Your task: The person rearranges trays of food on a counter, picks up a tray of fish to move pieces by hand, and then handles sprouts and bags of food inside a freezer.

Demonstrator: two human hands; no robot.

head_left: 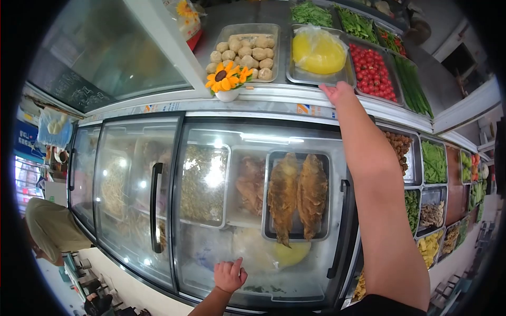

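Observation:
My left hand (230,275) is over the glass lid of the display fridge (253,295), low in the view. Its index finger points out and the other fingers curl loosely, with nothing held. Under the glass, just beyond it, lies a dark-rimmed tray (268,231) with two brown fried fish (283,195). My right arm stretches across the fridge to the shelf behind. There my right hand (340,95), fingers apart, is at the front rim of a metal tray (291,73) holding a bag of something yellow (319,50).
Left of that tray stand a tray of pale round balls (245,52) and a sunflower pot (227,95). Cherry tomatoes (373,71) and greens lie to its right. The fridge has black handles (156,208). A person (55,226) stands at far left.

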